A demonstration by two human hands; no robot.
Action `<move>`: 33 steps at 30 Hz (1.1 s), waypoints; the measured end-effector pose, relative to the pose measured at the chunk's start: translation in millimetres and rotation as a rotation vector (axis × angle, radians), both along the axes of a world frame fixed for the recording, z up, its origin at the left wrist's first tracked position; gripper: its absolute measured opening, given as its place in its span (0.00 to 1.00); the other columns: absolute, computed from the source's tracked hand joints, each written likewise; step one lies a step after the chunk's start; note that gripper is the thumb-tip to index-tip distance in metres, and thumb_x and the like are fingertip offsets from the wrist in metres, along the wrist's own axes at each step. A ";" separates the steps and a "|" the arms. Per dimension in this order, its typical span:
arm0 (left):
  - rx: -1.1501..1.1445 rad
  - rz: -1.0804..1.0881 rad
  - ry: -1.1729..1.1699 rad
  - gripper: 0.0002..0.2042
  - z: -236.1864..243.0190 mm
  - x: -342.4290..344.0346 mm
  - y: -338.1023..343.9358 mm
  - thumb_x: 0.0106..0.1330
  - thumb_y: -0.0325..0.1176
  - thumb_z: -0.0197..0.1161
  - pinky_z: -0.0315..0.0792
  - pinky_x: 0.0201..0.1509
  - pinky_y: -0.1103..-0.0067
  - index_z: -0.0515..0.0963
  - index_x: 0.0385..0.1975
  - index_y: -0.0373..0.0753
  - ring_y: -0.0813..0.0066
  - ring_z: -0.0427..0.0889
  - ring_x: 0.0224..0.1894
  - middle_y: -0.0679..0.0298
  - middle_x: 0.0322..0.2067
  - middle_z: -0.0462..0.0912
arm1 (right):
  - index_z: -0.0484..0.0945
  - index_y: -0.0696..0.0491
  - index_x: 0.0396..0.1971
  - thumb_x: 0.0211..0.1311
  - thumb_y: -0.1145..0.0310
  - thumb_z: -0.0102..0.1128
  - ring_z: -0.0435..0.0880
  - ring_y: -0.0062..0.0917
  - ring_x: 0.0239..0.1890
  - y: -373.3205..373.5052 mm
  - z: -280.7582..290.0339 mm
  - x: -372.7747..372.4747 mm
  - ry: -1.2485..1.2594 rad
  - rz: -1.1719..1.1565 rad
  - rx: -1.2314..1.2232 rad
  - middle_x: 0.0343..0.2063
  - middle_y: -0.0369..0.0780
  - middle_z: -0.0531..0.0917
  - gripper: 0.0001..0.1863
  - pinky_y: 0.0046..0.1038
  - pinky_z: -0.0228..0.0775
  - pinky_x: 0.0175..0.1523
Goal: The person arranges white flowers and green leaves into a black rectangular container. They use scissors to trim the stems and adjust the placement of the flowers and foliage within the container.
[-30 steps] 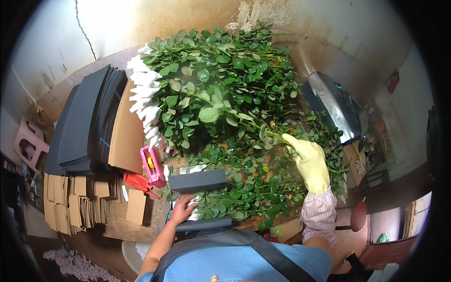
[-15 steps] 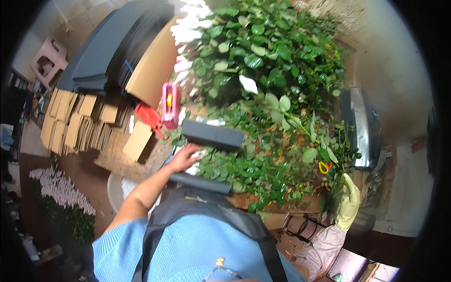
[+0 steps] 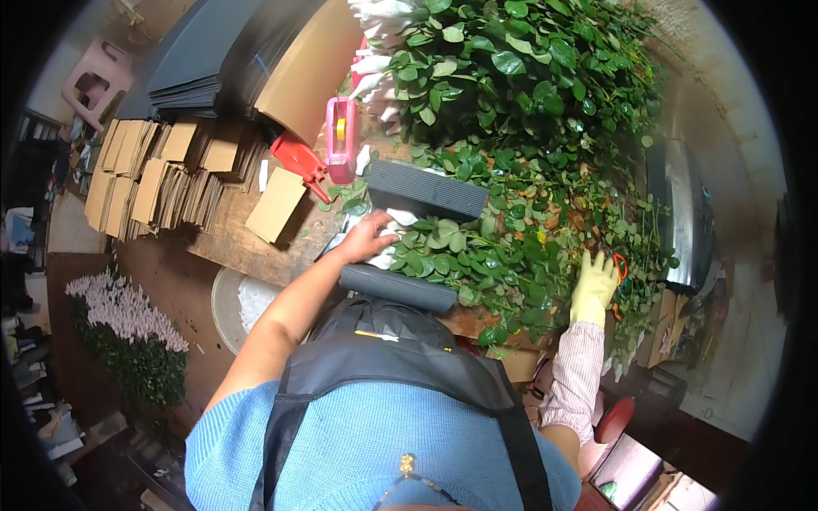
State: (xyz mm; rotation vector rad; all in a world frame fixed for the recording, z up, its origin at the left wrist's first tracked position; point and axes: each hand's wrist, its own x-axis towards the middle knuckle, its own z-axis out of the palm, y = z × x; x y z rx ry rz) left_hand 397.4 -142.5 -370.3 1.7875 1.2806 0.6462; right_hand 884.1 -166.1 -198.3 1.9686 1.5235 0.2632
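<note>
Tabletop's (image 3: 223, 243) left edge: cardboard (image 3: 162, 183) packed tight, apparently to save room. Near the front edge, the left hand (image 3: 365, 238) lies over white-wrapped flowers (image 3: 402, 218), clamped or not I can't tell, between dark blocks (image 3: 430, 189) that seem to keep them lined up. Rightward, the gloved right hand (image 3: 595, 284), fingers apart, is over leafy stems (image 3: 524, 271), beside an orange handle (image 3: 621, 267).

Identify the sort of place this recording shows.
Probably a flower-packing workroom: leafy stems, apparently roses, with white-wrapped heads lie piled on a wooden table, near brown cardboard pieces and a pink tape dispenser.
</note>
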 end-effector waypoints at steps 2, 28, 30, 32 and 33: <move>0.066 -0.012 -0.002 0.21 -7.2 1.4 0.8 0.63 0.36 0.73 0.77 0.48 0.70 0.77 0.52 0.33 0.60 0.81 0.48 0.56 0.45 0.78 | 0.80 0.47 0.58 0.63 0.75 0.55 0.80 0.42 0.60 7.7 39.4 -57.3 0.309 0.448 0.477 0.56 0.46 0.82 0.22 0.42 0.69 0.66; 0.022 0.088 0.159 0.17 13.1 -3.1 16.5 0.72 0.45 0.64 0.75 0.46 0.59 0.80 0.36 0.34 0.46 0.82 0.41 0.48 0.34 0.83 | 0.74 0.52 0.62 0.71 0.60 0.58 0.77 0.45 0.64 72.5 -144.0 -279.3 0.768 0.040 -0.290 0.62 0.49 0.77 0.23 0.41 0.72 0.65; 0.141 0.104 0.083 0.18 12.6 0.5 13.4 0.70 0.45 0.66 0.75 0.43 0.60 0.79 0.31 0.34 0.49 0.82 0.39 0.51 0.31 0.82 | 0.71 0.50 0.68 0.72 0.59 0.56 0.73 0.44 0.68 74.2 -133.2 -279.9 0.674 0.111 -0.356 0.68 0.47 0.73 0.27 0.43 0.70 0.67; 0.049 0.112 0.040 0.15 16.0 -1.3 10.3 0.69 0.43 0.66 0.75 0.48 0.61 0.86 0.39 0.36 0.50 0.82 0.42 0.51 0.33 0.84 | 0.68 0.49 0.72 0.72 0.60 0.57 0.70 0.43 0.72 77.7 -118.7 -286.4 0.622 0.150 -0.434 0.72 0.46 0.68 0.30 0.44 0.69 0.70; 0.092 0.133 -0.022 0.14 16.9 0.9 11.0 0.69 0.43 0.67 0.76 0.47 0.61 0.86 0.40 0.37 0.49 0.83 0.40 0.52 0.33 0.85 | 0.66 0.49 0.73 0.72 0.61 0.58 0.68 0.43 0.73 79.0 -102.7 -288.8 0.592 0.160 -0.491 0.73 0.45 0.67 0.31 0.44 0.68 0.71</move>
